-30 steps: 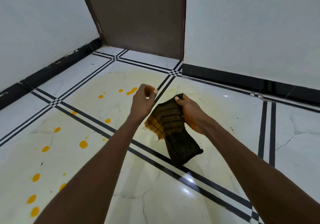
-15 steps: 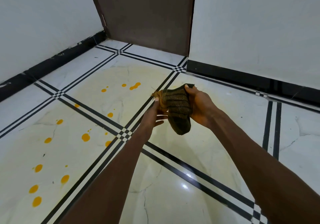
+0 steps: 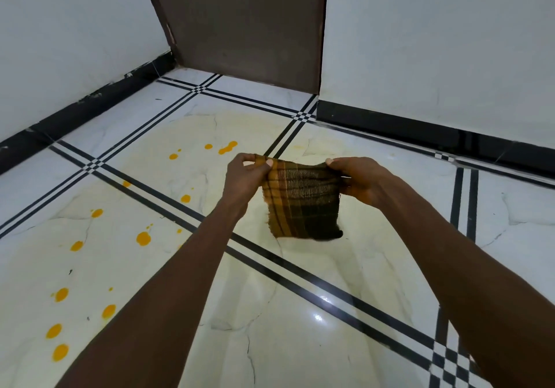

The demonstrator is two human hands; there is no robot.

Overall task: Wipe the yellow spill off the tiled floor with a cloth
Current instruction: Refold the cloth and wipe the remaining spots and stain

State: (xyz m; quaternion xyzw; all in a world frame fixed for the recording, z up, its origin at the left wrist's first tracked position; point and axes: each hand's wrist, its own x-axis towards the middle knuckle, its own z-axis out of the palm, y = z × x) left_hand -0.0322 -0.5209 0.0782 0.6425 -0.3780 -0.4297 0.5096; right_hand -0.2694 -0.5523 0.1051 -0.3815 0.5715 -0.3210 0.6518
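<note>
A small dark cloth with brown and orange checks hangs in the air in front of me, stretched flat between both hands. My left hand pinches its upper left corner. My right hand pinches its upper right corner. The yellow spill shows as several orange-yellow drops scattered over the white tiled floor to the left of my arms, from the far middle down to the near left. A pale yellowish smear covers the tiles around and under the cloth.
Black double lines cross the glossy tiles. White walls with a black skirting close off the left and the back right. A brown door stands at the far corner.
The cloth was bunched in my right hand with the left hand below it. Now both hands hold its top corners and it is spread out flat.
</note>
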